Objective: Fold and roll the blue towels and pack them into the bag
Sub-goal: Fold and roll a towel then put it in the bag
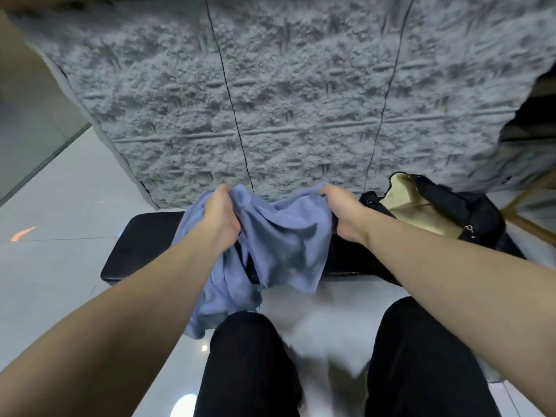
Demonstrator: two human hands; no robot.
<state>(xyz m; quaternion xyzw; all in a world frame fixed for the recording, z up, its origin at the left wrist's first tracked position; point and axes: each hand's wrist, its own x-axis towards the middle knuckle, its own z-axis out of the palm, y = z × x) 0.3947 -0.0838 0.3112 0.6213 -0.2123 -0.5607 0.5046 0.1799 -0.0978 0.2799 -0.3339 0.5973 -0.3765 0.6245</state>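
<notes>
A crumpled blue towel (279,242) hangs between both hands above a black padded bench (141,245). My left hand (221,215) grips the towel's upper left edge, and my right hand (340,212) grips its upper right edge. The lower part of the cloth drapes over the bench's front edge toward my left knee. A black bag (463,212) with a tan lining sits open on the right end of the bench, just beyond my right hand.
A grey rough-textured wall (285,94) rises directly behind the bench. Shiny pale floor tiles (60,206) spread to the left and beneath me. My two legs in black trousers (249,365) fill the bottom. A wooden leg (529,224) shows at the far right.
</notes>
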